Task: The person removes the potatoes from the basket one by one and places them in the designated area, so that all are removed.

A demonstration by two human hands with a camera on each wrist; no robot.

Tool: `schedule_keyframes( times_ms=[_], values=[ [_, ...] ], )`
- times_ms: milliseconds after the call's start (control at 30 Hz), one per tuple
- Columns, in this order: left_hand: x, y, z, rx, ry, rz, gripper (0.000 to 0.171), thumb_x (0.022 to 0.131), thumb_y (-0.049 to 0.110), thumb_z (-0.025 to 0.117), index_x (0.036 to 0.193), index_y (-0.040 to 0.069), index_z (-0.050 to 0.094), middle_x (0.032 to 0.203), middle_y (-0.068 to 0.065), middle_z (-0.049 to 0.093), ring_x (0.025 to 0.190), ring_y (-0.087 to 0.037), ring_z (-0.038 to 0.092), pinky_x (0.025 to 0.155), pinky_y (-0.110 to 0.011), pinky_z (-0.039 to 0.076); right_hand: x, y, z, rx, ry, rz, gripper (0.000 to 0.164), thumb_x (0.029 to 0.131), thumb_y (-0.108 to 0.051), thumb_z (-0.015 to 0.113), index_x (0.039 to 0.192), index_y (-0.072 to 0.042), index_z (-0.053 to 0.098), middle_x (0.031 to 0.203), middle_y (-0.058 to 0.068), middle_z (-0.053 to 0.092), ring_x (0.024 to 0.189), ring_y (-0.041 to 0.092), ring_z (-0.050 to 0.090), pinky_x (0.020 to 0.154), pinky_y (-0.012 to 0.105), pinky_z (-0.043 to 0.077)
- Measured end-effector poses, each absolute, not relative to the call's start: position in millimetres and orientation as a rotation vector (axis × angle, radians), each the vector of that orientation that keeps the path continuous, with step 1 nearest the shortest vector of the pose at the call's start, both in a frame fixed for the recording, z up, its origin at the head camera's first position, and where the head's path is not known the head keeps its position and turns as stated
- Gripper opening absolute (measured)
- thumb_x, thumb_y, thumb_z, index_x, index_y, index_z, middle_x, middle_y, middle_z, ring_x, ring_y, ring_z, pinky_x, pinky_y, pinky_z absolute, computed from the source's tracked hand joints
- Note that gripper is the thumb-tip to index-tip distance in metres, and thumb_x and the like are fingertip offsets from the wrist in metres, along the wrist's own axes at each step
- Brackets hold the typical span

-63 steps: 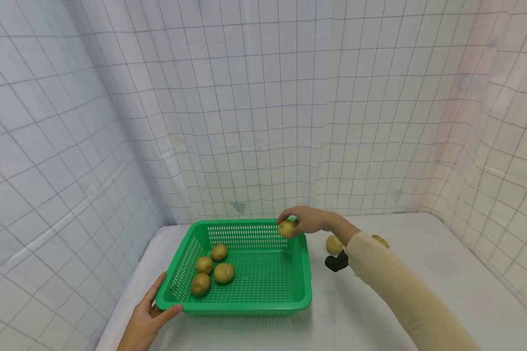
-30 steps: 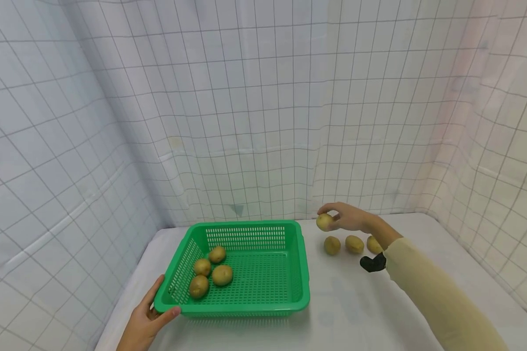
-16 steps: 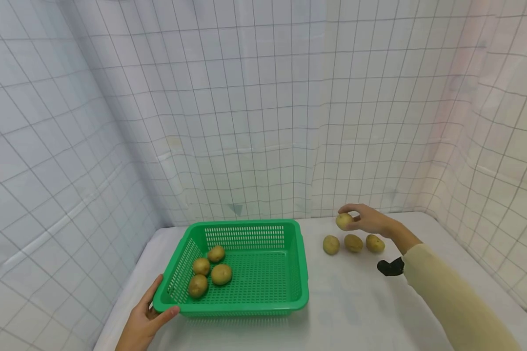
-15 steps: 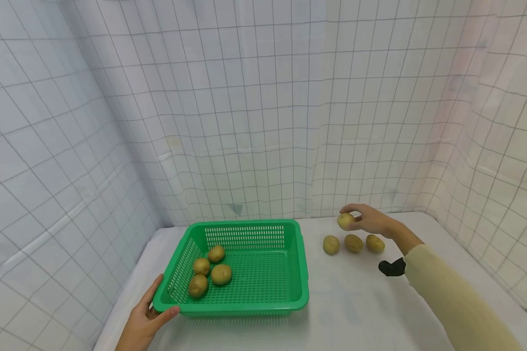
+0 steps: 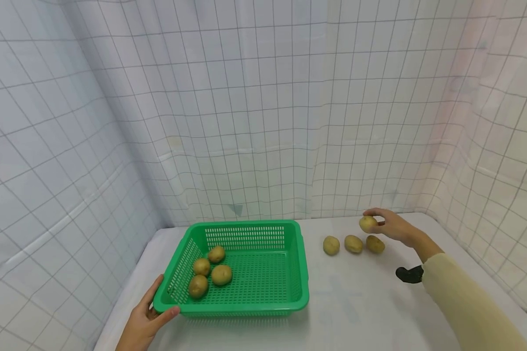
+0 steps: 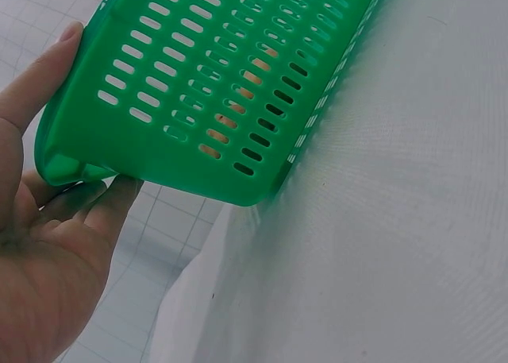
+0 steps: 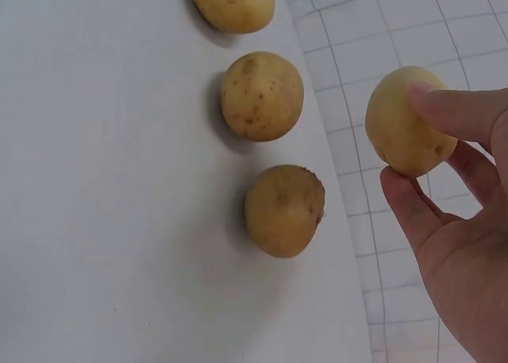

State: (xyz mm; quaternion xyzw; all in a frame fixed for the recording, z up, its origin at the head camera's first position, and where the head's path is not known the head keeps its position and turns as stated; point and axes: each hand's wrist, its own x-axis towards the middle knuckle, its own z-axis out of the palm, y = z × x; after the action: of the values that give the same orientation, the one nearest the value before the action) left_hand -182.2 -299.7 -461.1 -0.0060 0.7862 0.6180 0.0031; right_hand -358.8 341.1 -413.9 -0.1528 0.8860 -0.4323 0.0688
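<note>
My right hand [image 5: 393,226] pinches a pale potato [image 7: 401,125] between thumb and fingers, held above the table just behind a row of potatoes. That row has a left potato [image 5: 331,245], a middle potato [image 5: 353,243] and a right potato [image 5: 375,244], all lying on the white table. My left hand [image 5: 141,317] grips the near left corner of a green plastic basket [image 5: 246,307], thumb on the front rim and fingers round the side. Inside, several potatoes [image 5: 221,275] sit together toward the left, and the basket's right part shows bare floor.
A white cloth-covered table [image 5: 347,312] runs under everything. White sheeting with a dark grid [image 5: 254,122] hangs behind and on both sides, close to the table's back edge. A black device [image 5: 409,274] sits at my right wrist by the cream sleeve [image 5: 470,307].
My right hand has carried the potato from over the basket's back right corner rightward, past the row, to behind its right end. My left hand keeps its grip on the basket.
</note>
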Motion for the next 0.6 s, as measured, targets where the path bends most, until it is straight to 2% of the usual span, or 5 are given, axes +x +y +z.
schedule_keyframes(
  times_ms=[400, 600],
  values=[
    [-184, -301, -465, -0.037, 2.472, 1.924, 0.093, 0.102, 0.017, 0.070, 0.168, 0.012, 0.004, 0.169, -0.025, 0.004, 0.111, 0.014, 0.051, 0.089, -0.019, 0.053, -354, 373, -441, -0.381, 2.727, -1.327, 0.057, 0.102, -0.010, 0.065, 0.149, 0.011, 0.041, 0.152, 0.037, 0.036, 0.134, 0.059, 0.037, 0.104, 0.069, 0.039],
    [-184, -301, -464, -0.029, 2.465, 1.932, 0.093, 0.102, 0.016, 0.070, 0.168, 0.012, 0.004, 0.169, -0.024, 0.003, 0.111, 0.015, 0.050, 0.089, -0.019, 0.053, -345, 387, -451, -0.321, 2.740, -1.327, 0.060, 0.101, -0.014, 0.067, 0.150, 0.011, 0.041, 0.152, 0.037, 0.035, 0.137, 0.058, 0.032, 0.103, 0.072, 0.037]
  ],
)
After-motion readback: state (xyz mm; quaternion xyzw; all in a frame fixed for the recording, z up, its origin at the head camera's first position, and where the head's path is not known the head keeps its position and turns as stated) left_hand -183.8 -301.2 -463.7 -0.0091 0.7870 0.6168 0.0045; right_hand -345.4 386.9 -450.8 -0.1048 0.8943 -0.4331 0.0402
